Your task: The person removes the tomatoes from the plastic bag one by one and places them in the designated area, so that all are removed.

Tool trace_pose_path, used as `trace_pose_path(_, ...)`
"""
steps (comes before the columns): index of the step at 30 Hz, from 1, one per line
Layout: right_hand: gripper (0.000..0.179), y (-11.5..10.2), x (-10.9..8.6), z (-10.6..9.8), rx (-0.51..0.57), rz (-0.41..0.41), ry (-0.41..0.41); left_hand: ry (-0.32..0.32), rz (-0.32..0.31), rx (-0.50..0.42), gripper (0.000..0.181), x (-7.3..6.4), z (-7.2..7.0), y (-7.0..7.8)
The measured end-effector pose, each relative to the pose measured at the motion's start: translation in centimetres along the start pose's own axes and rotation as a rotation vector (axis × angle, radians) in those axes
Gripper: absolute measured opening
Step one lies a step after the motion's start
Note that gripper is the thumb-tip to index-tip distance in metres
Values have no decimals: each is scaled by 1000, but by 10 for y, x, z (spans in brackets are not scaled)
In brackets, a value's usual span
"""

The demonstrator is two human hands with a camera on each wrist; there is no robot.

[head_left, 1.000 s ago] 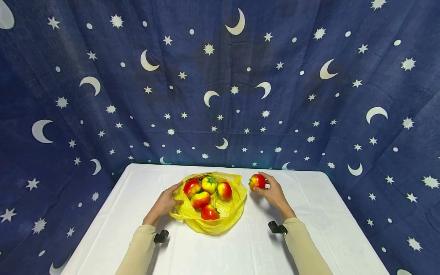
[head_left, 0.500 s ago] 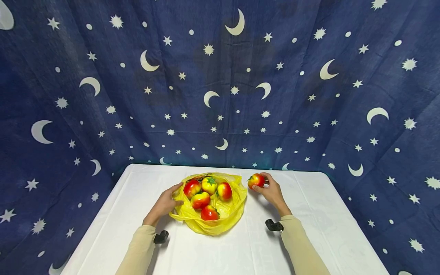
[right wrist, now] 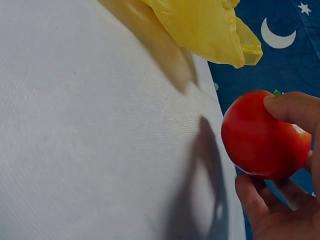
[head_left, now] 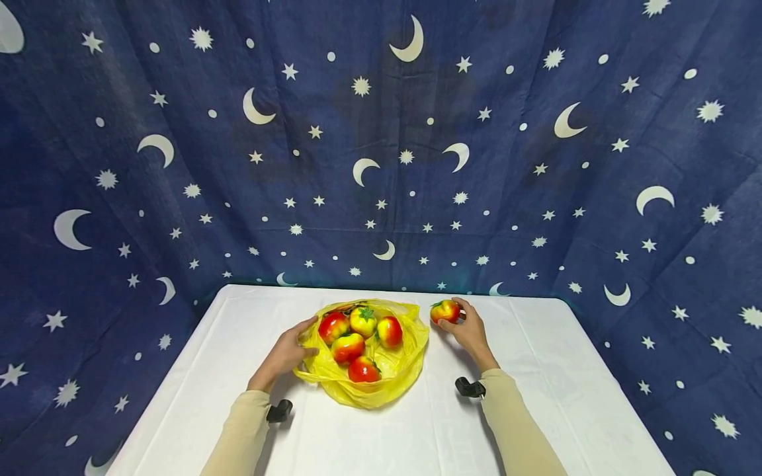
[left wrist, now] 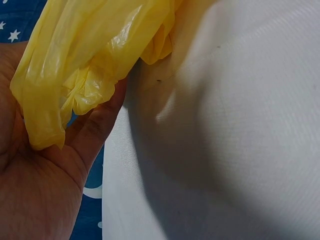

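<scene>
A yellow plastic bag [head_left: 405,370] lies spread open on the table, with several red-and-yellow tomatoes [head_left: 348,347] inside it. My left hand [head_left: 284,354] holds the bag's left rim; in the left wrist view the thin film [left wrist: 45,100] hangs between thumb and fingers [left wrist: 97,127]. To the right of the bag, my right hand [head_left: 473,330] grips a single tomato [head_left: 445,311] with a green leafy top. Seen from the right wrist, the thumb [right wrist: 292,107] presses on one side of this tomato [right wrist: 262,137] and fingers curl below it.
A white cloth covers the table [head_left: 512,410], and its far edge runs close behind the bag and the held tomato. Behind it hangs a dark blue curtain [head_left: 381,132] printed with moons and stars. Each wrist carries a black mount [head_left: 470,388].
The held tomato has turned in my right hand, showing more yellow and its green top upward. My right forearm has shifted slightly left. The left hand and bag look nearly unchanged.
</scene>
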State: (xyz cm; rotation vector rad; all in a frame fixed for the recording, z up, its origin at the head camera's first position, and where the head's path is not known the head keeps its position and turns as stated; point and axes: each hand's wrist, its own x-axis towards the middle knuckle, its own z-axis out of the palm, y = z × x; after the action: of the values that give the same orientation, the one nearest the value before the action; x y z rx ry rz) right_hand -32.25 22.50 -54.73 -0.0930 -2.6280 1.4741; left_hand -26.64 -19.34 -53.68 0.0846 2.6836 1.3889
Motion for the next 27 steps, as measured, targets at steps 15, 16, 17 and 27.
trace_pose_path(15, 68, 11, 3, 10, 67, 87, 31, -6, -4, -3, 77, 0, 2, 1)
trace_pose_path(16, 68, 11, 4, 11, 63, 89, 35, -6, -7, -3, 77, 0, 2, 1)
trace_pose_path(17, 68, 11, 4, 11, 60, 92, 39, -6, -6, -1, 77, 0, 3, 0)
trace_pose_path(27, 74, 12, 6, 14, 42, 105, 38, 3, 25, -3, 76, 1, 2, -2)
